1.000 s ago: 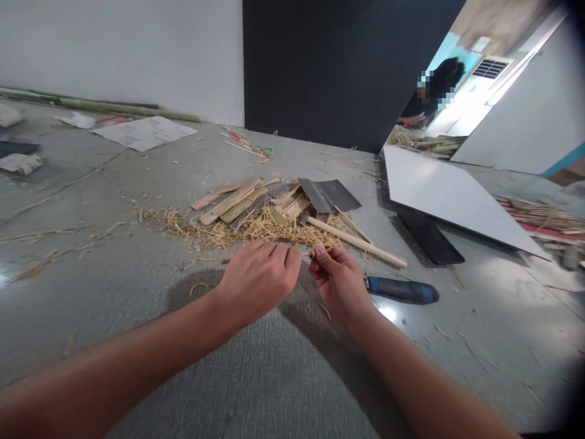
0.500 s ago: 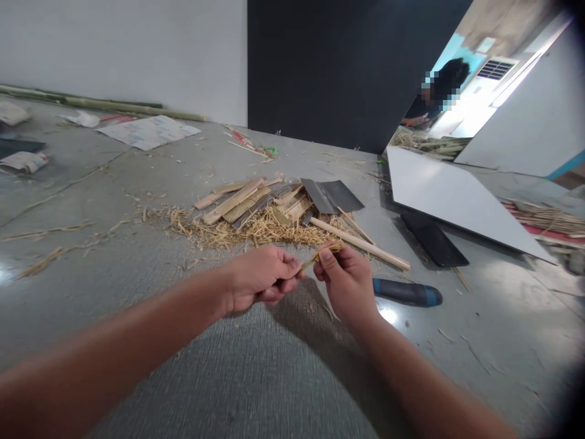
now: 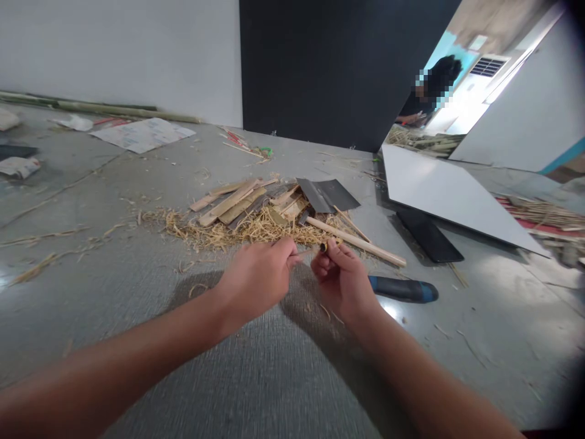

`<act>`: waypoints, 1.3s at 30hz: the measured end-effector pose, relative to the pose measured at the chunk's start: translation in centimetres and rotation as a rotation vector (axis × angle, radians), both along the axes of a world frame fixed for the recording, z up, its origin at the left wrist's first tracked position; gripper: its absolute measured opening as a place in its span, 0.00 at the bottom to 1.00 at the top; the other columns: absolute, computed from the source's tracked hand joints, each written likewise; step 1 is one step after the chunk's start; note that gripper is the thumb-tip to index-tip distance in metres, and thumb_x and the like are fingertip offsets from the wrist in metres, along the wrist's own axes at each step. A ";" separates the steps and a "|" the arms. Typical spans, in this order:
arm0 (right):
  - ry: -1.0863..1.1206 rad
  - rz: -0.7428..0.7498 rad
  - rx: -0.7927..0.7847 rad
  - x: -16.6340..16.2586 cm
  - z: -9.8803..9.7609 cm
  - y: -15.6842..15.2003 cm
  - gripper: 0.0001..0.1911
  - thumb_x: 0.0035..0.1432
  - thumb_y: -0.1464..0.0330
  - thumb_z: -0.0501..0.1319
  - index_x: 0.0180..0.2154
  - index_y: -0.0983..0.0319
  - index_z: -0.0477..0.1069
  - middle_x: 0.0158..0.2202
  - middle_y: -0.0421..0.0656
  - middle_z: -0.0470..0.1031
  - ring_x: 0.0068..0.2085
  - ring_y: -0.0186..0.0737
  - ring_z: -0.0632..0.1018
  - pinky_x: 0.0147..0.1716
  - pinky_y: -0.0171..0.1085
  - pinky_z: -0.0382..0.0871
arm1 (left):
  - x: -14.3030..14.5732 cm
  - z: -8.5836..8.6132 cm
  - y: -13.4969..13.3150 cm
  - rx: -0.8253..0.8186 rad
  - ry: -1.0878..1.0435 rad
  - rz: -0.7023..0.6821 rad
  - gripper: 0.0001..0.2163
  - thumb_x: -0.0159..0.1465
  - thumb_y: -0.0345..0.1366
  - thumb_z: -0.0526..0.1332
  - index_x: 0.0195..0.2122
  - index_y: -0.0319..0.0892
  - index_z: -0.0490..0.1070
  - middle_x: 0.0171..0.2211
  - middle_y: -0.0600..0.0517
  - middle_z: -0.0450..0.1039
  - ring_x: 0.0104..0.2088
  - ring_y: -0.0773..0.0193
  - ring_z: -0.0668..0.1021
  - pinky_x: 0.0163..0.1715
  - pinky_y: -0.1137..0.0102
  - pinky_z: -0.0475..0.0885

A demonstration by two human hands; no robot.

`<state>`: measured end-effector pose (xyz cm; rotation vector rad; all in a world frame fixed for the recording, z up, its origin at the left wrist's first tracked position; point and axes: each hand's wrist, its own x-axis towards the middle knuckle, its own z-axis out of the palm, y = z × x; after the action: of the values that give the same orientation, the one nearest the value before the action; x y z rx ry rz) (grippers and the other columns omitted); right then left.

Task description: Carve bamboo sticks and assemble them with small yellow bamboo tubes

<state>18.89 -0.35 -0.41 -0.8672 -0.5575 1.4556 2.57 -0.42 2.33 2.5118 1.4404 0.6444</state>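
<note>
My left hand (image 3: 260, 271) is closed on a thin pale strip (image 3: 305, 252), bamboo by its look, whose free end points toward my right hand. My right hand (image 3: 342, 271) pinches a small yellow and black piece (image 3: 324, 247) between thumb and fingers; its kind is too small to make out. Both hands are held close together above the grey floor. Just beyond them lies a heap of curly bamboo shavings (image 3: 247, 235). A black and blue tool handle (image 3: 406, 289) rests to the right of my right wrist, its other end hidden behind the hand.
Split bamboo pieces (image 3: 235, 204) and a bent dark sheet (image 3: 328, 195) lie on the heap. A pale stick (image 3: 356, 241) extends rightward. A black phone-like slab (image 3: 429, 236) lies beside a white panel (image 3: 448, 195). A person (image 3: 429, 91) is at the back right.
My left hand has turned over, back upward, and shifted slightly left. The yellow piece in my right hand now shows a dark end, and a pale strip shows between the hands.
</note>
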 end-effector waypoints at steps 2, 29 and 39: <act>0.029 0.023 0.008 0.2 0.3 -0.1 0.12 0.47 0.66 0.69 0.26 0.61 0.67 0.21 0.35 0.63 0.23 0.28 0.63 0.21 0.30 0.57 | 0.1 0.4 0.0 -0.070 -0.099 -0.011 0.09 0.68 0.37 0.53 0.35 0.41 0.70 0.24 0.54 0.74 0.22 0.67 0.71 0.23 0.71 0.58; -0.096 0.132 0.125 -0.1 0.0 -1.0 0.07 0.47 0.67 0.69 0.31 0.58 0.73 0.21 0.34 0.65 0.23 0.29 0.63 0.23 0.32 0.58 | 0.4 1.1 -0.5 -0.404 -0.452 -0.069 0.16 0.70 0.39 0.47 0.26 0.41 0.64 0.22 0.54 0.72 0.22 0.69 0.72 0.23 0.73 0.62; -0.006 0.208 0.078 0.1 0.0 -0.7 0.19 0.49 0.63 0.69 0.45 0.55 0.72 0.24 0.34 0.68 0.20 0.27 0.61 0.16 0.28 0.54 | 0.4 0.6 -0.5 -0.329 -0.629 -0.013 0.11 0.68 0.41 0.52 0.33 0.41 0.67 0.23 0.56 0.66 0.23 0.69 0.67 0.24 0.73 0.62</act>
<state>19.00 -1.08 -0.39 -0.7697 -0.7217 1.6074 2.95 -0.90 2.89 1.8317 1.1712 0.9861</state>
